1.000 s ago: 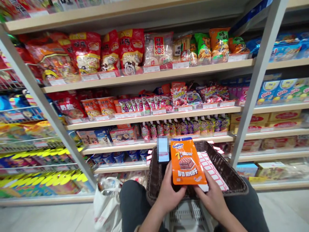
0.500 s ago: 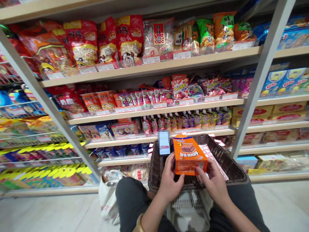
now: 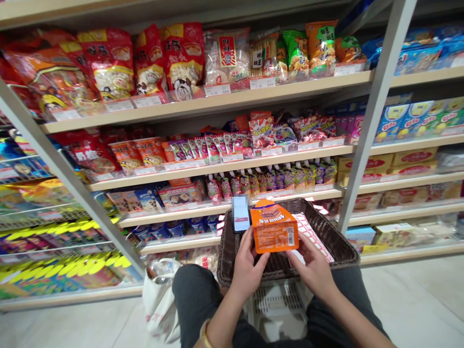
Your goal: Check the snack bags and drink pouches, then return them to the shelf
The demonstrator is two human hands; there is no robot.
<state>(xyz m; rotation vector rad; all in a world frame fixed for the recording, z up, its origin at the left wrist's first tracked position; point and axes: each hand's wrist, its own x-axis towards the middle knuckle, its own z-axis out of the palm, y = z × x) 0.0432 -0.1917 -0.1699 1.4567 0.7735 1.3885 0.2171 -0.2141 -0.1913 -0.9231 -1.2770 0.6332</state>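
Note:
Between my two hands is an orange snack pack [image 3: 274, 232] with a wafer picture on its front. Its flat bottom, printed with small text and a barcode, faces me. My left hand [image 3: 248, 270] grips the left side, thumb at the lower edge. On the opposite side my right hand [image 3: 312, 268] holds it, its thumb near the lower right corner. Below and behind the pack sits a dark brown wicker basket [image 3: 340, 244] by my knees. A phone [image 3: 240, 214] with a lit screen stands at the basket's far left. Sheets of red-bordered white labels [image 3: 313, 237] lie in the basket's right part.
Shelves of bagged snacks [image 3: 183, 63] rise in front, with pouch drinks [image 3: 270, 180] lower down. Slanted grey posts [image 3: 377, 116] divide the racks. A white cloth bag [image 3: 159, 299] rests on the floor left of my knee. Under the basket is a pale plastic stool [image 3: 277, 309].
The orange pack has tilted so that its bottom now shows more toward me and its front less. Both hands still hold it. The whole view has shifted slightly.

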